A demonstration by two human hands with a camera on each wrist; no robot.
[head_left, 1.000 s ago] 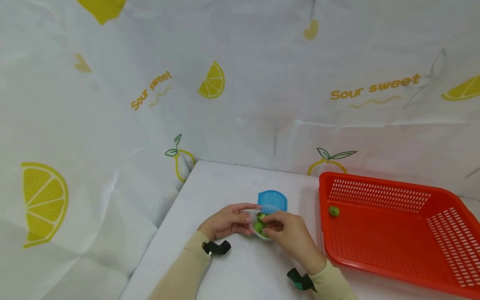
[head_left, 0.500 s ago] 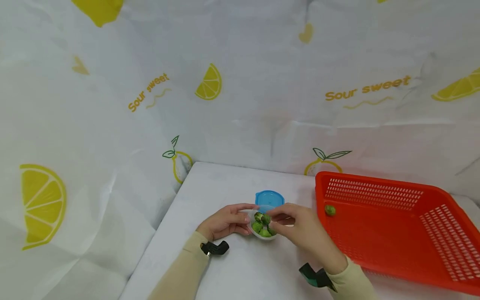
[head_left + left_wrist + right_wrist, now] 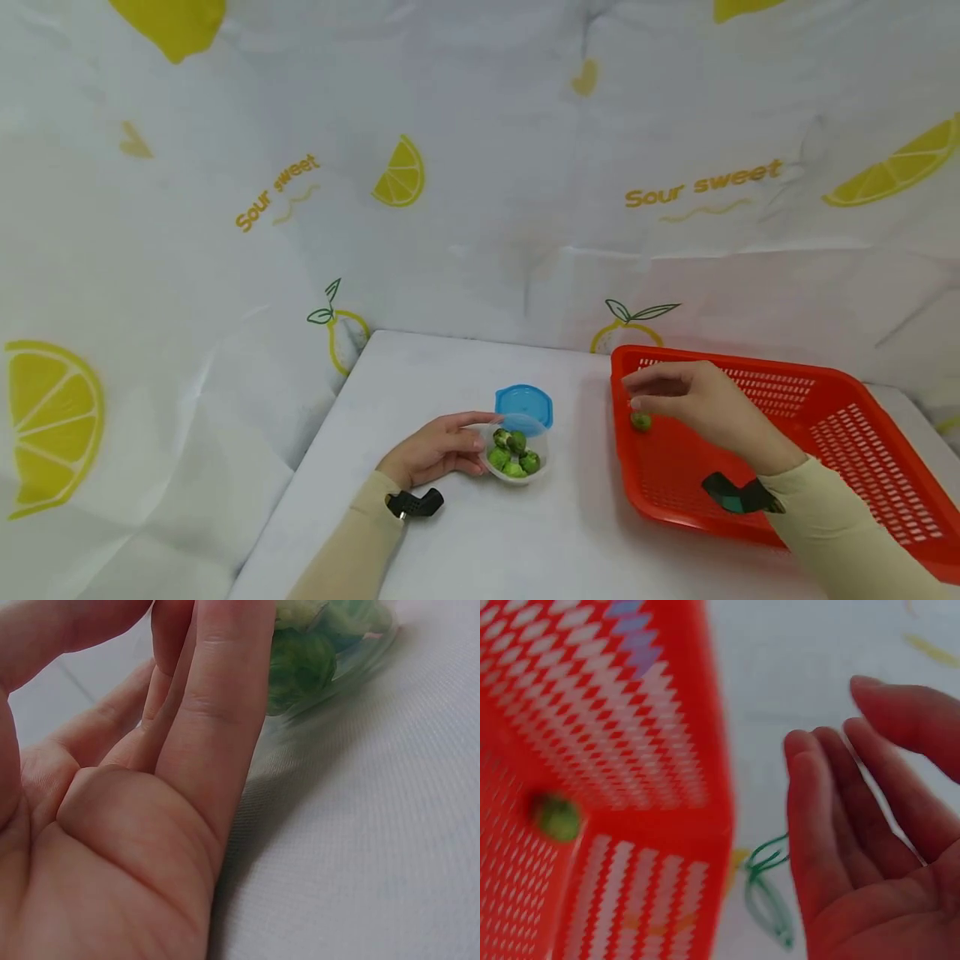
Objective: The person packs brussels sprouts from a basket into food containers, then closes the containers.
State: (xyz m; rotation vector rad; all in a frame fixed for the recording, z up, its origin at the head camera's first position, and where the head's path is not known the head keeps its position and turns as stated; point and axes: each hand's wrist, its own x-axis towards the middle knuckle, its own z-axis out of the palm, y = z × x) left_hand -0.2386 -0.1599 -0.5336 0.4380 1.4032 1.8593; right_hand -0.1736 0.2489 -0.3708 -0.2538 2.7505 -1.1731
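Observation:
In the head view my left hand (image 3: pixel 435 450) holds a small clear plastic tub (image 3: pixel 542 457) at its left side, thumb at the near rim and forefinger reaching along the far one. Several green Brussels sprouts (image 3: pixel 517 442) lie inside the tub. The left wrist view shows some of them through its wall, past my fingers. My right hand (image 3: pixel 705 404) is over the left part of a red plastic basket (image 3: pixel 637 492), thumb and fingers apart with nothing between them. Below its fingertips a single Brussels sprout (image 3: pixel 558 817) lies in the basket's corner.
Just behind the tub lies a blue lid (image 3: pixel 523 402) on the white table (image 3: pixel 450 533). The basket has high slotted walls and takes up the right side. A white sheet with lemon prints (image 3: pixel 487 208) hangs behind and to the left.
My right hand has left the sprouts in the tub and moved right, over the basket, its fingers empty. The left hand keeps its hold on the tub. The head view has shifted slightly.

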